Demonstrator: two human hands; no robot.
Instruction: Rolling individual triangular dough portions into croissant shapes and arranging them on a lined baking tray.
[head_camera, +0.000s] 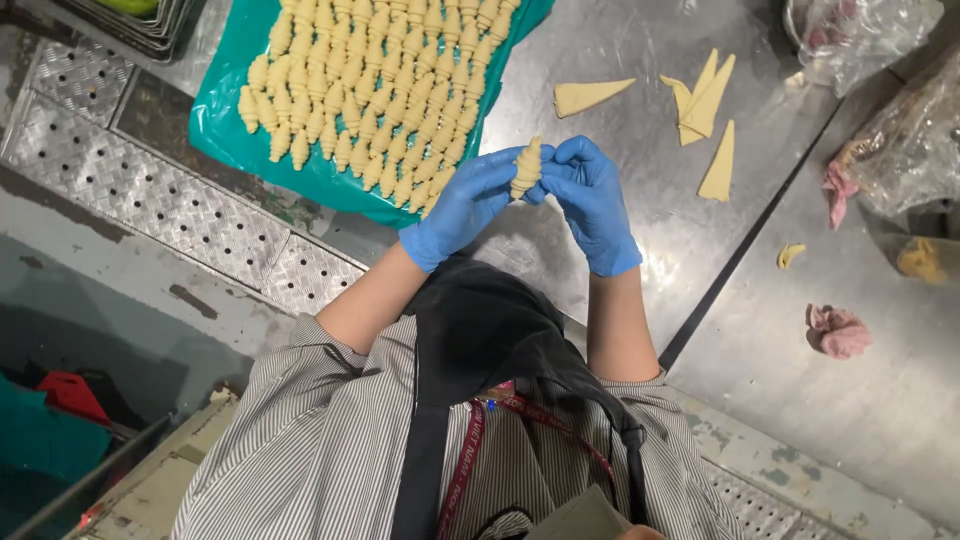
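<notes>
Pinching a small rolled piece of raw dough (527, 166) between them, both hands wear blue gloves and meet just above the steel table (640, 40). The left hand (465, 205) closes its fingertips on the roll's left side; the right hand (590, 200) presses its thumb and fingers against the right side, so the roll stands nearly upright, held at both flanks with its pointed ends free. Neither hand is spread; each is curled tight onto the dough.

Taking that held roll as the landmark: just beyond it and to its left lies a teal plastic sheet (225, 130) covered with close rows of finished rolls (380, 80), the nearest of them almost touching the left hand's fingers. Beyond and to the right of the held roll, flat dough triangles (705, 100) lie on bare steel, one alone (590, 95) and the others bunched together. Further right, a small dough scrap (790, 255) sits near a dark seam in the table. Far right of the roll are crumpled clear plastic bags (900, 150), and nearer the person a pink crumpled wad (838, 332). A red lanyard (465, 470) hangs over the striped shirt below
</notes>
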